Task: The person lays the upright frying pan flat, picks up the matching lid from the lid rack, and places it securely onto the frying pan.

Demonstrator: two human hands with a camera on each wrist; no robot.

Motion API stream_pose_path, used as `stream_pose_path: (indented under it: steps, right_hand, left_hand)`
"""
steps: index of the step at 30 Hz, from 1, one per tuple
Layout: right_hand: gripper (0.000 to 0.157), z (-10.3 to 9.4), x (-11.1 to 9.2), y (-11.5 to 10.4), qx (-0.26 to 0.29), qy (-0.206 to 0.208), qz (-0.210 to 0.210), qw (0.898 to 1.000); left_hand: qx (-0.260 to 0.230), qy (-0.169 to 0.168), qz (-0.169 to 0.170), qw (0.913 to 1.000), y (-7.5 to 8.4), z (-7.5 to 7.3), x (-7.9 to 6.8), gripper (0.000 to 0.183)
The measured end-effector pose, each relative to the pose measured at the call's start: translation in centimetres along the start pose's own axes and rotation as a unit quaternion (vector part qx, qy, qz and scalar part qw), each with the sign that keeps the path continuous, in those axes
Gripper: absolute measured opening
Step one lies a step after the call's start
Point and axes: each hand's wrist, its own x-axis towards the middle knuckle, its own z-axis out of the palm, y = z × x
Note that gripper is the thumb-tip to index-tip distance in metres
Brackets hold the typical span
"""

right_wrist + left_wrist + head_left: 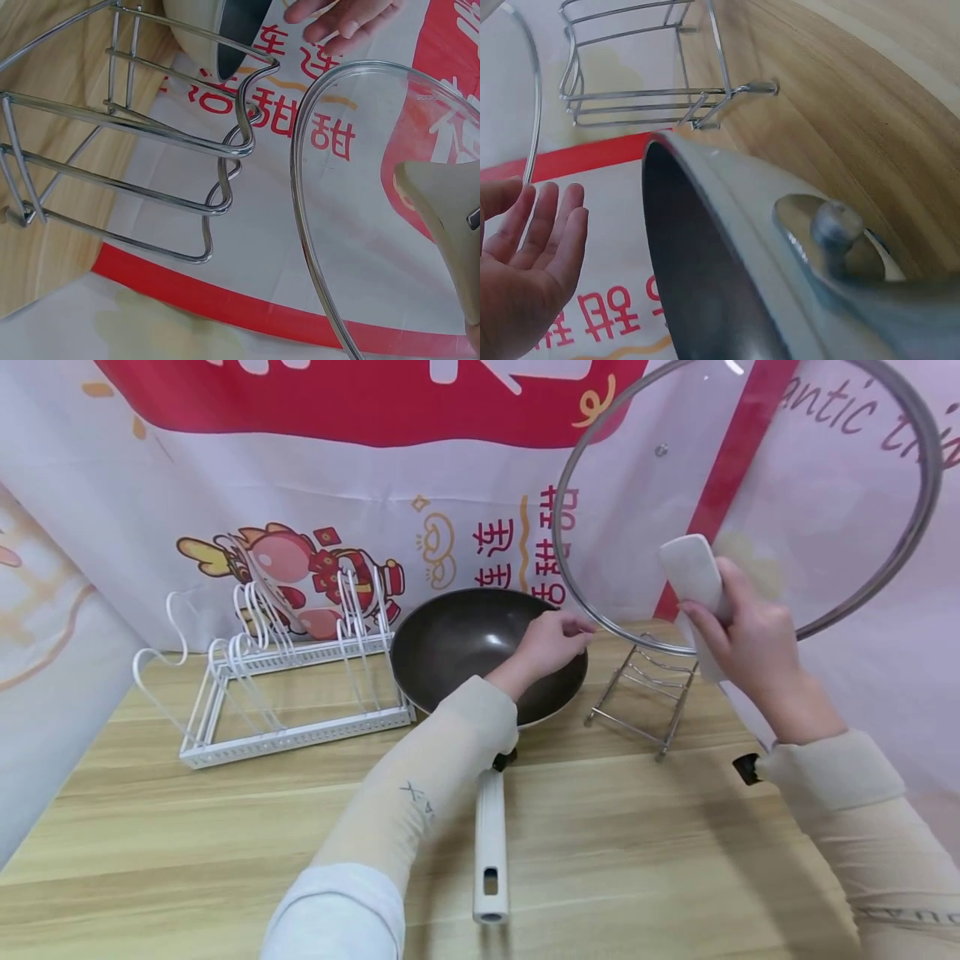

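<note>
My right hand (757, 635) grips the cream knob (692, 568) of a large clear glass lid (817, 502), raised and tilted at the right of the head view. My left hand (551, 643) hovers over the right side of a dark-lined wok (457, 647), its fingers loosely bent and holding nothing. In the left wrist view, these fingertips are right by the lid's metal rim (536, 112). The wok stands on the table, its cream handle (491, 843) pointing toward me.
Behind my right hand's side, a small chrome wire rack (637, 727) stands right of the wok. A white rack (296, 735) with upright wire loops stands at the left. Both are on the wooden table (225, 860), before a printed cloth (315, 477) hanging at the back.
</note>
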Motion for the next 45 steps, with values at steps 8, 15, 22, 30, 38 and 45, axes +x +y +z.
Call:
stream_pose_path:
  steps: [8,15,22,30,38,45]
  right_hand:
    - [0.066,0.4,0.6,-0.1,0.007,0.019,-0.012,1.0]
    - [0.07,0.8,0.8,-0.4,0.017,0.021,-0.001,1.0]
    - [0.069,1.2,1.1,-0.7,0.029,0.013,0.005,0.999]
    - [0.07,1.6,1.3,-1.1,0.04,0.018,0.009,0.999]
    - [0.071,1.9,1.6,-2.0,0.067,0.014,0.014,0.998]
    - [0.073,2.3,1.7,-2.2,0.074,0.032,0.012,0.997]
  left_hand:
    - [-0.046,0.053,-0.025,0.9972,0.3,-1.6,0.2,0.016]
    - [-0.101,0.097,-0.036,0.9895,0.6,-2.5,-0.3,0.014]
    - [-0.191,0.142,-0.058,0.9696,0.1,-3.2,-0.6,0.015]
    - [-0.329,0.183,-0.074,0.9233,-0.2,-4.1,-1.0,0.023]
    - [-0.402,0.211,-0.043,0.8899,-0.2,-4.9,-1.2,0.024]
    - [-0.432,0.227,-0.032,0.8723,-0.3,-5.3,-1.4,0.027]
